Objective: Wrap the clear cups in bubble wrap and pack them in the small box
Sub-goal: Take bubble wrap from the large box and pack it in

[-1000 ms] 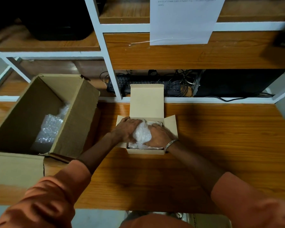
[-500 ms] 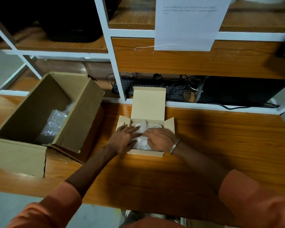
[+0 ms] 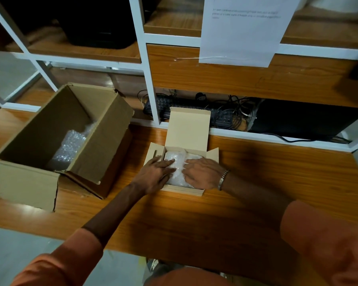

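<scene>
Both hands, the left hand (image 3: 153,174) and right hand (image 3: 203,173), lie flat and open, gripping nothing, pressing the bubble-wrapped bundle (image 3: 177,162) into the small box (image 3: 187,129), whose lid remains unclosed

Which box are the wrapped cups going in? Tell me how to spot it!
Find the wooden table under the white shelves. Two open cardboard boxes sit on it; the big box is at the left with loose bubble wrap inside. The small box is in the middle, paler, its lid flap standing up at the back, with the left hand and the right hand resting flat on its white bundle.
</scene>
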{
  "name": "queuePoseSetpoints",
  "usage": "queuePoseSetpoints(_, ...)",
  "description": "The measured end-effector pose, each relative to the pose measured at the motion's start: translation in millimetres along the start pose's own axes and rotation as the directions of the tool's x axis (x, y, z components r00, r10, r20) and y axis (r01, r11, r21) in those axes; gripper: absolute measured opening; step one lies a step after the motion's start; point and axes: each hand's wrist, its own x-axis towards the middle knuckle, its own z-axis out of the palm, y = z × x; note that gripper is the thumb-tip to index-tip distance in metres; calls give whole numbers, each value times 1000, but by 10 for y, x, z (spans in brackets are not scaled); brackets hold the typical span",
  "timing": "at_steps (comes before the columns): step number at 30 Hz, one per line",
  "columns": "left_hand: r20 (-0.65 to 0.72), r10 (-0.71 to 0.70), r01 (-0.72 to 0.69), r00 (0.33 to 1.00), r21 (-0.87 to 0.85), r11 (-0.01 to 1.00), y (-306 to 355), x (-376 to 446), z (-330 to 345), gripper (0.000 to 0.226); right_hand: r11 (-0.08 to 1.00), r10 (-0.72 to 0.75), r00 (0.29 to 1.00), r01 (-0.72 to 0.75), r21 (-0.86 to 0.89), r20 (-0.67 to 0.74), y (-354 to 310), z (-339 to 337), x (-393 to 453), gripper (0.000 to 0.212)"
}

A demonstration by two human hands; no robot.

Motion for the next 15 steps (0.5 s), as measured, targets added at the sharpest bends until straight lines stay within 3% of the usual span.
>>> queuePoseSetpoints(3,-8,-1,2,1000,71,997,-29,-22,16,45,993,-116,987,114,-27,-113,-66,102,-98,50)
queuePoseSetpoints(8,-26,13,-8,1000,163,987,-17,-17,7,47,989,-134,983,125,76,123,-29,189,-101,59)
queuePoseSetpoints(15,39,-23,15,999,178,984,-31,-108,83,52,965,-91,980,43,259,176,22,122,-72,51)
